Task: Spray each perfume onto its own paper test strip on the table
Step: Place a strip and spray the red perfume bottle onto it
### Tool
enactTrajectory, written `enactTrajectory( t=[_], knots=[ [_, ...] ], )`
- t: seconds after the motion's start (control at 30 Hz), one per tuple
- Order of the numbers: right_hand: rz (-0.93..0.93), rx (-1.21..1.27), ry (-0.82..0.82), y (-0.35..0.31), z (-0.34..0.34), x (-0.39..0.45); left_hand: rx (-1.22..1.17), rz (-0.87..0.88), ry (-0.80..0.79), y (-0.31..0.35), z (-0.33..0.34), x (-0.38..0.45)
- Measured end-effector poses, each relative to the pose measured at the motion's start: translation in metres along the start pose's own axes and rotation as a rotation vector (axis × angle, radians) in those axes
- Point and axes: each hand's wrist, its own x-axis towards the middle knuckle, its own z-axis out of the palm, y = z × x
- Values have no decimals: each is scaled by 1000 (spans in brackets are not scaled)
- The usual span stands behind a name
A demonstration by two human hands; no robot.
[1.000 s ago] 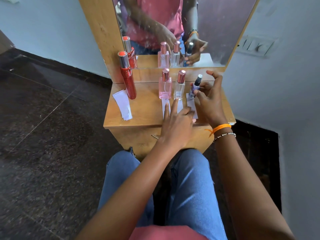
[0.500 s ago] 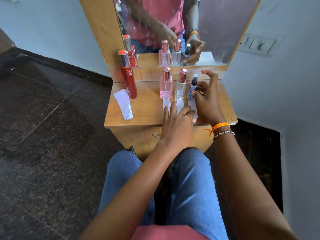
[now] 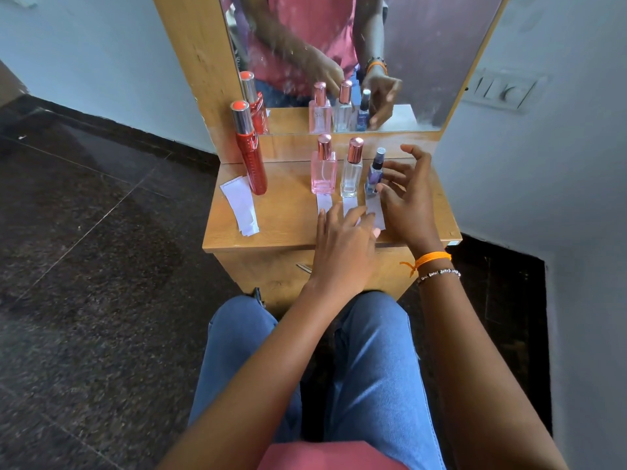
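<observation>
Purple spray bottle [image 3: 374, 173] upright on wooden table [image 3: 288, 228], rightmost of three; right hand [image 3: 405, 201] just beside it, fingers spread, seemingly not gripping. Left hand [image 3: 342, 249] flat, pressing paper strips [image 3: 375, 206].

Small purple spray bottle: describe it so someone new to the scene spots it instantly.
On the wooden dressing table below the mirror, three bottles stand in a row, each behind a paper strip. The small purple spray bottle is rightmost, beside the open right hand. Unlike the pink bottle and clear bottle, it is shorter, slimmer and dark-nozzled, without a rose-gold cap.
</observation>
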Motion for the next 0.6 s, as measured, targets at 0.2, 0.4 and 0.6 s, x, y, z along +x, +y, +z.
enactTrajectory(
  t=[0.2, 0.4, 0.6],
  knots=[
    [-160, -40, 245, -24, 20, -46, -169, -151, 254, -26, -29, -18],
    [-327, -186, -286, -38, 87, -59, -290, -373, 535, -86, -62, -33],
    [-352, -367, -518, -40, 130, -52, -272, -536, 333, -137, -65, -35]
  ],
)
